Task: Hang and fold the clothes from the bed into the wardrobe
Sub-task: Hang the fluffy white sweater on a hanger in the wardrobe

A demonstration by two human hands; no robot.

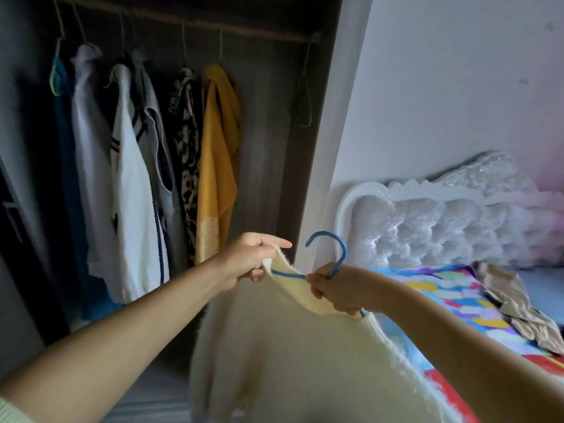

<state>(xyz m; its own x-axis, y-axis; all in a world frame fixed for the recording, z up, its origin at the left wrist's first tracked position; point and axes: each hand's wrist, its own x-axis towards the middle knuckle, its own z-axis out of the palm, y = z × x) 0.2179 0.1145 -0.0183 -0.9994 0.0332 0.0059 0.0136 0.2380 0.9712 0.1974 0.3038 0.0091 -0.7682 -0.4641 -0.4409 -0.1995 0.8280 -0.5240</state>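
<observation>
I see a cream knitted sweater [290, 355] hanging between my two hands, with a blue hanger [331, 254] partly threaded into its neckline. My left hand [253, 257] pinches the neck edge and lifts it open. My right hand [334, 288] is closed around the hanger just below its hook, which points upward. Both arms reach forward at about the same height, the hands near each other.

Beyond my left hand, the open wardrobe [305, 148] already holds several hung garments, among them a mustard top [216, 166] and a white cardigan [131, 209]. An empty hanger [303, 96] hangs on the rail above my hands. Beyond my right hand, a beige garment [515, 303] lies on the bed [451, 303], so I judge the task partly done, this sweater not yet hung.
</observation>
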